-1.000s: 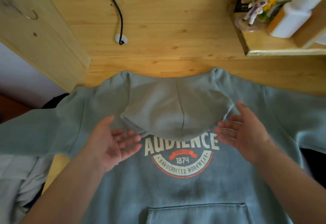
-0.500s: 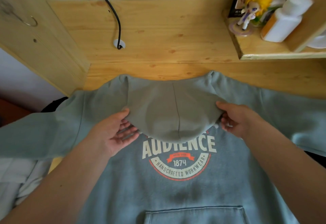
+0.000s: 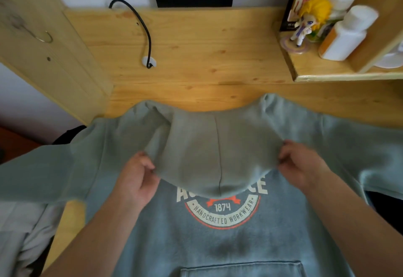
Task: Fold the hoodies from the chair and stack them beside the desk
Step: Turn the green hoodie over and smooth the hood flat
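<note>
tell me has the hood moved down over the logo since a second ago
Yes. The hood, pinched by the left hand and right hand, now hides the middle of the top word of the logo, which was fully readable before.

Soft daylight, blurred wide-angle edges

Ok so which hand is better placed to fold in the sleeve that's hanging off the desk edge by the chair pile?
Probably the left hand: it grips the hood beside that left sleeve. The right hand holds the hood's far side.
</note>
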`<state>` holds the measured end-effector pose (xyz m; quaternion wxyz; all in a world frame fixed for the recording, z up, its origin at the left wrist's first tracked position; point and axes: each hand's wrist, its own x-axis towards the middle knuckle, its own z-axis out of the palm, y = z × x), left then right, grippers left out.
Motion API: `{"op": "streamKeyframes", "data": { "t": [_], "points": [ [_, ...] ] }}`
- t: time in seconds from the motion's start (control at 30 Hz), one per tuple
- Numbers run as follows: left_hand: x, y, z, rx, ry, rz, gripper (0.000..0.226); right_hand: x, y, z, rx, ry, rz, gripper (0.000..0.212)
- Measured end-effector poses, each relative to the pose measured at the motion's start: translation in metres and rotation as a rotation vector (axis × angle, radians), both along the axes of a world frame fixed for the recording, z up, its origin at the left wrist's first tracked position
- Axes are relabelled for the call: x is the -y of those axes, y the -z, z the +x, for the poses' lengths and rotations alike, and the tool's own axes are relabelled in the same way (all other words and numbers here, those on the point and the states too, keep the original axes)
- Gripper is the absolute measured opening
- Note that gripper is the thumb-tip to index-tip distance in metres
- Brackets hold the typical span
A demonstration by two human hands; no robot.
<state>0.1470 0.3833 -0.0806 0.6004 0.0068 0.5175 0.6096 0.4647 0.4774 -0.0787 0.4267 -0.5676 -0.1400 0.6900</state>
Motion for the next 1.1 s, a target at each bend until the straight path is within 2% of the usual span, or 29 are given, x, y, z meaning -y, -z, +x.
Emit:
{"op": "streamKeyframes", "data": {
  "t": [0.07, 0.1, 0.13, 0.17, 0.23, 0.3, 0.37, 0.43, 0.5, 0.57, 0.63, 0.67, 0.73, 0.9, 0.97, 1.1],
  "points": [
    [0.003, 0.004, -0.005, -0.063, 0.053, -0.129, 0.024, 0.005, 0.006, 0.004, 0.129, -0.091, -0.09, 0.036],
    [-0.002, 0.002, -0.008, -0.099, 0.08, -0.193, 0.015, 0.001, 0.005, 0.005, 0.175, -0.087, -0.087, 0.024],
    [-0.01, 0.0, -0.011, -0.134, 0.1, -0.245, 0.014, -0.004, 0.003, 0.004, 0.217, -0.089, -0.076, 0.01],
    [-0.018, -0.003, -0.013, -0.168, 0.122, -0.289, 0.022, -0.01, 0.0, 0.003, 0.255, -0.106, -0.06, 0.005],
    [-0.036, -0.006, -0.017, -0.291, 0.219, -0.342, 0.028, -0.023, 0.0, -0.002, 0.34, -0.163, -0.057, 0.015],
    [-0.047, -0.003, -0.019, -0.532, 0.335, -0.348, 0.03, -0.028, 0.004, -0.006, 0.431, -0.208, -0.03, 0.014],
    [-0.05, 0.002, -0.022, -0.701, 0.303, -0.324, 0.027, -0.03, 0.009, -0.007, 0.591, -0.187, 0.043, 0.008],
    [-0.046, 0.003, -0.021, -0.704, 0.21, -0.342, 0.013, -0.027, 0.014, -0.007, 0.704, -0.143, 0.094, 0.01],
    [-0.042, 0.012, -0.019, -0.781, 0.163, -0.359, 0.014, -0.023, 0.017, -0.009, 0.764, -0.154, 0.105, 0.008],
    [-0.039, 0.019, -0.018, -1.047, 0.284, -0.378, 0.026, -0.023, 0.019, -0.011, 0.803, -0.183, 0.098, 0.01],
    [-0.044, 0.014, -0.013, -1.294, 0.417, -0.42, 0.044, -0.027, 0.016, -0.013, 0.807, -0.207, 0.13, 0.024],
    [-0.05, 0.012, -0.012, -1.373, 0.458, -0.428, 0.042, -0.029, 0.013, -0.014, 0.84, -0.237, 0.148, 0.029],
    [-0.066, 0.004, -0.012, -1.378, 0.489, -0.375, 0.039, -0.033, 0.008, -0.017, 0.958, -0.322, 0.174, 0.031],
    [-0.09, 0.006, -0.015, -1.162, 0.536, -0.265, 0.017, -0.045, 0.005, -0.025, 1.093, -0.348, 0.239, 0.032],
    [-0.091, 0.005, -0.015, -1.143, 0.528, -0.256, 0.021, -0.05, 0.009, -0.026, 1.146, -0.375, 0.26, 0.031],
    [-0.091, 0.013, -0.023, -1.184, 0.264, -0.36, 0.031, -0.056, 0.015, -0.026, 1.162, -0.341, 0.22, 0.033]
  ]
}}
